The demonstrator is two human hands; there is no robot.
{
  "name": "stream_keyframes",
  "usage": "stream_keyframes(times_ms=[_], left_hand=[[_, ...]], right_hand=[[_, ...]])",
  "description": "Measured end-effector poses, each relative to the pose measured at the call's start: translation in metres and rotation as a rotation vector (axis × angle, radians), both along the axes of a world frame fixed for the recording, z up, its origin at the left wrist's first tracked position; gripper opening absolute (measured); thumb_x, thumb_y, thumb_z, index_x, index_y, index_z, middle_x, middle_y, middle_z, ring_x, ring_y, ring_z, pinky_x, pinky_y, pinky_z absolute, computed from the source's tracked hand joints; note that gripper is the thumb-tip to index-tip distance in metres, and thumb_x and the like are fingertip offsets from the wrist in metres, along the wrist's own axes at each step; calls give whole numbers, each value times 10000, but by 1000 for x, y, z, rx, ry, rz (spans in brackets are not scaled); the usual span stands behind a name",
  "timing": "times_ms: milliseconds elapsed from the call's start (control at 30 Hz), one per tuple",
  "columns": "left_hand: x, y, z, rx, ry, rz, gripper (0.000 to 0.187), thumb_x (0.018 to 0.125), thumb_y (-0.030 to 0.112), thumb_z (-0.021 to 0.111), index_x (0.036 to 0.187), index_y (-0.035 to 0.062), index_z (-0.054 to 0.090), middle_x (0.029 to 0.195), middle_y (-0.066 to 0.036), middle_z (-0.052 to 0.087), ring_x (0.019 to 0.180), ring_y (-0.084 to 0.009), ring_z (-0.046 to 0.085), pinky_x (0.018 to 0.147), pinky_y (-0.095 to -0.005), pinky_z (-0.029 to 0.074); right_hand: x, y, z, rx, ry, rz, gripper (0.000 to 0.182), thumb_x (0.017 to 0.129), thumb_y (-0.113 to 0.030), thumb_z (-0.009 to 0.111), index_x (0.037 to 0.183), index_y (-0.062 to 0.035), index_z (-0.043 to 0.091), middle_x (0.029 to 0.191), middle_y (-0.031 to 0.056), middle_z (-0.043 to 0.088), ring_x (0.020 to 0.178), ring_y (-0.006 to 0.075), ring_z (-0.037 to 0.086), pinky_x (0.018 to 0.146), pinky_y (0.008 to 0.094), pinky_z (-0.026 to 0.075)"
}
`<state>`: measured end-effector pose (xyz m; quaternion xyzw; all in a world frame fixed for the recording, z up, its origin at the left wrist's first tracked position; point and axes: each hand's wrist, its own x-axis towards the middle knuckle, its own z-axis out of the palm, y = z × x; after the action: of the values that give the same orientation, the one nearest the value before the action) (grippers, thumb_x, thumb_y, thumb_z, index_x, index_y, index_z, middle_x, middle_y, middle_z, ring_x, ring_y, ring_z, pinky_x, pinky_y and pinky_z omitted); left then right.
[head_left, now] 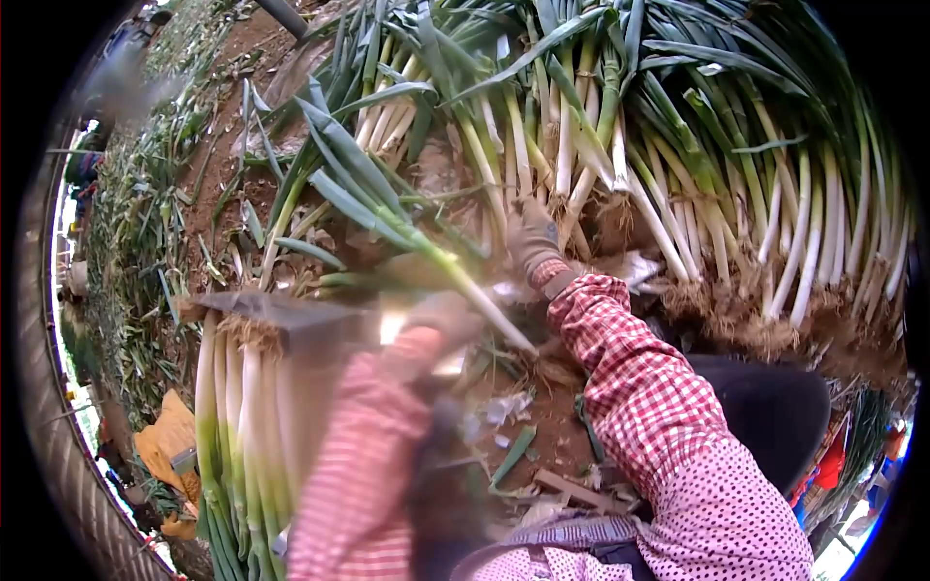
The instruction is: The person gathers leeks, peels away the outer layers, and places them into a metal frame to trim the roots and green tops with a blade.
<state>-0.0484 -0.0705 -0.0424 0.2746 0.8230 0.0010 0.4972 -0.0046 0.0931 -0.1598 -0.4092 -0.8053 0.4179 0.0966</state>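
My right hand (535,235), in a grey-brown glove, reaches to the near edge of a long heap of green onions (668,184). Its fingers close around the white lower part of a stalk there. Motion smears my left hand (441,320), so its fingers do not show clearly. Just beside it, a single green onion (455,266) slants across the view, leaves up to the left and roots down to the right. At lower left, a bundle of green onions (237,407) rests with roots up against a dark flat-topped block (291,320).
Leaf scraps (155,203) cover the brown soil on the left. A yellowish-brown torn sheet (167,441) lies beyond the bundle. Close to my right arm is a dark rounded object (765,412). Scraps and a small wooden piece (581,492) lie on the ground in front of me.
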Motion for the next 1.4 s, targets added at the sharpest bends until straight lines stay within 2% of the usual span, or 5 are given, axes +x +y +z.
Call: stream_keyframes(times_ms=[267,567,700,933,1400], left_hand=[[40,62,-139,370,324,908,368,860,265,710,1141,35,652,1014,-147,722,933,-260,690,865,-351,517],[-10,98,-78,181,106,778,361,827,369,720,1006,56,713,987,-151,727,954,-278,689,888,-365,519],[-2,100,-134,114,357,641,453,817,440,702,1024,37,711,1022,-184,715,1029,-323,673,911,-390,516],[5,76,-153,305,200,446,371,744,277,773,950,-25,712,909,-169,716,808,-262,697,738,-344,554],[66,-19,-28,652,-934,1340,640,799,377,804,1254,42,504,1118,-90,637,918,-222,671,765,-342,607]], right_hand=[[-89,76,17,-364,-625,161,344,911,-304,620,1113,-27,644,1014,167,673,962,252,679,805,342,564],[9,91,11,-1286,116,216,299,877,-174,655,1057,45,560,964,166,659,844,250,671,833,384,567],[-2,78,-58,-667,-57,347,296,867,-135,670,1130,-11,611,1004,105,678,856,189,644,810,322,540],[-2,64,1,-977,-167,216,482,852,-245,710,1253,-34,545,1141,110,644,922,219,641,824,340,535],[42,-22,62,-890,-12,823,412,914,-308,684,1200,-19,614,1055,123,678,973,224,632,943,396,502]])
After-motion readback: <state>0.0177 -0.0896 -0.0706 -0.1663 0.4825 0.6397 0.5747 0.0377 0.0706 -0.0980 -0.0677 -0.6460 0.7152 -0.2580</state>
